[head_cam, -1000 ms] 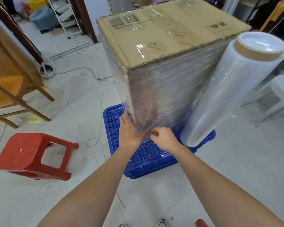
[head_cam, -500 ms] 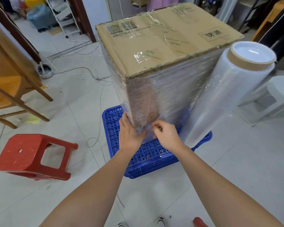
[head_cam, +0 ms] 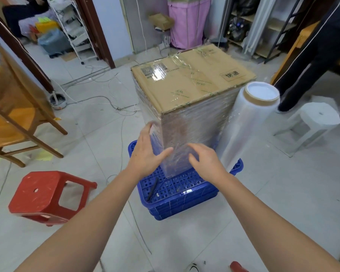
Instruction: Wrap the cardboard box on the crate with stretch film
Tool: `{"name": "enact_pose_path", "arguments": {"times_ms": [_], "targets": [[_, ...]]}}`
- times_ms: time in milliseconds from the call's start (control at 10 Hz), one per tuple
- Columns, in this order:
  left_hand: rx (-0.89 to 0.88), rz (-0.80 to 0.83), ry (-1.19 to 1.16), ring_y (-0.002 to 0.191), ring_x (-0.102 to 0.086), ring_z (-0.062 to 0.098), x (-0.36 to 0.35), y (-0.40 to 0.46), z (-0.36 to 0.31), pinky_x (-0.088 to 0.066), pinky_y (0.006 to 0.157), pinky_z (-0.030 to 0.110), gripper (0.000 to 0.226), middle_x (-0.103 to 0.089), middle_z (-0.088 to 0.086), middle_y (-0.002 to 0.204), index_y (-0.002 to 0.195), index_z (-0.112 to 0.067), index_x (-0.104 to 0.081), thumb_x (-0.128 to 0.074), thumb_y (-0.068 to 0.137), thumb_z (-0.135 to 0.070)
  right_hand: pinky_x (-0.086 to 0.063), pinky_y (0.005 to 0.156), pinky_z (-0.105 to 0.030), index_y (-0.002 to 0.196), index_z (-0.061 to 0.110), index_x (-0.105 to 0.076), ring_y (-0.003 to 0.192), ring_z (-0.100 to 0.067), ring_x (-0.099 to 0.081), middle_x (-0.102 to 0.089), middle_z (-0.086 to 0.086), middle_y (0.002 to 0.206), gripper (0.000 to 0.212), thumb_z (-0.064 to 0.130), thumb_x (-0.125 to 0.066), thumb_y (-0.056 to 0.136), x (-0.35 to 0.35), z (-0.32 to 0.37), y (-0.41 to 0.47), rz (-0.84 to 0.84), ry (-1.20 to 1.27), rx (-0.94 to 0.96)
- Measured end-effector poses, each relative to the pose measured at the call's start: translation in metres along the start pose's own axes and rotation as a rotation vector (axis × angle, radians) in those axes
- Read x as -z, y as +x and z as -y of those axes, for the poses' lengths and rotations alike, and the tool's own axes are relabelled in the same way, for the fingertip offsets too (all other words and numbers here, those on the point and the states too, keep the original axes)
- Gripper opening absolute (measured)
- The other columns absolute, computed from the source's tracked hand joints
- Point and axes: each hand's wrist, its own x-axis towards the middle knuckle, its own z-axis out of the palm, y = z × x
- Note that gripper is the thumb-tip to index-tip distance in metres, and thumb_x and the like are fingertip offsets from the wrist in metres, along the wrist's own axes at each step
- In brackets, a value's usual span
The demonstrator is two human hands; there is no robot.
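A tall cardboard box (head_cam: 186, 89) stands upright on a blue perforated crate (head_cam: 177, 191); clear stretch film covers its sides. A big roll of stretch film (head_cam: 245, 124) leans against the box's right side, its foot on the crate. My left hand (head_cam: 147, 152) lies with straight fingers on the left face by the near corner, thumb reaching across the corner. My right hand (head_cam: 204, 160) hovers at the right face of that corner, fingers relaxed, holding nothing.
A red plastic stool (head_cam: 45, 195) lies left of the crate. A wooden chair (head_cam: 14, 122) stands at far left, a white stool (head_cam: 312, 122) at right. Cables (head_cam: 106, 99) trail over the tiled floor. Another person's dark trouser leg (head_cam: 310, 61) is behind the roll.
Both hands have risen from the box's bottom corner, where they pinched the film, to mid-height with fingers now spread. The view has pulled back and up.
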Motion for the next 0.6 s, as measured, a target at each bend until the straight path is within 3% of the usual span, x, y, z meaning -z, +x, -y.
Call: {"name": "enact_pose_path", "arguments": {"times_ms": [100, 200, 300, 400, 500, 600], "targets": [[-0.148, -0.081, 0.094, 0.156, -0.009, 0.006, 0.034, 0.007, -0.025, -0.012, 0.126, 0.031, 0.100, -0.009, -0.005, 0.173, 0.165, -0.023, -0.005, -0.052, 0.091, -0.071, -0.044, 0.110, -0.039, 0.137, 0.014, -0.061, 0.129, -0.018, -0.054, -0.062, -0.002, 0.138, 0.036, 0.013, -0.055, 0.101, 0.032, 0.030, -0.007, -0.175, -0.018, 0.147], [-0.237, -0.080, 0.232, 0.160, -0.004, 0.012, 0.055, 0.021, -0.045, -0.011, 0.130, 0.041, 0.081, -0.009, -0.006, 0.174, 0.166, -0.023, -0.016, -0.044, 0.102, -0.063, -0.044, 0.109, -0.036, 0.132, 0.012, -0.064, 0.129, -0.019, -0.054, -0.063, -0.003, 0.136, 0.036, 0.009, -0.058, 0.097, 0.057, 0.061, -0.004, -0.336, -0.060, 0.263], [-0.261, -0.034, 0.377, 0.160, -0.003, 0.015, 0.064, 0.032, -0.055, -0.013, 0.130, 0.045, 0.075, -0.012, -0.003, 0.173, 0.165, -0.021, -0.018, -0.038, 0.105, -0.060, -0.038, 0.113, -0.033, 0.139, 0.011, -0.060, 0.137, -0.023, -0.046, -0.055, -0.007, 0.145, 0.044, 0.009, -0.062, 0.094, 0.076, 0.086, 0.007, -0.380, -0.195, 0.314], [-0.266, 0.003, 0.476, 0.160, -0.007, 0.019, 0.067, 0.036, -0.062, -0.016, 0.129, 0.043, 0.070, -0.012, -0.001, 0.173, 0.165, -0.020, -0.020, -0.037, 0.107, -0.055, -0.027, 0.123, -0.041, 0.155, 0.011, -0.039, 0.151, -0.026, -0.027, -0.035, -0.008, 0.160, 0.060, 0.015, -0.058, 0.098, 0.085, 0.103, 0.014, -0.220, -0.366, 0.236], [-0.243, 0.049, 0.462, 0.160, -0.007, 0.018, 0.073, 0.037, -0.063, -0.014, 0.129, 0.042, 0.068, -0.007, -0.004, 0.174, 0.166, -0.023, -0.017, -0.039, 0.108, -0.052, -0.019, 0.126, -0.040, 0.160, 0.014, -0.028, 0.156, -0.023, -0.015, -0.024, -0.006, 0.166, 0.065, 0.018, -0.055, 0.101, 0.090, 0.111, 0.013, -0.141, -0.421, 0.182], [-0.243, 0.102, 0.361, 0.159, -0.012, 0.016, 0.085, 0.025, -0.059, -0.017, 0.129, 0.044, 0.069, -0.012, -0.006, 0.173, 0.165, -0.027, -0.019, -0.046, 0.107, -0.050, -0.018, 0.126, -0.036, 0.157, 0.019, -0.035, 0.155, -0.017, -0.019, -0.028, -0.002, 0.166, 0.062, 0.021, -0.058, 0.100, 0.108, 0.123, -0.003, -0.244, -0.221, 0.163]]}}
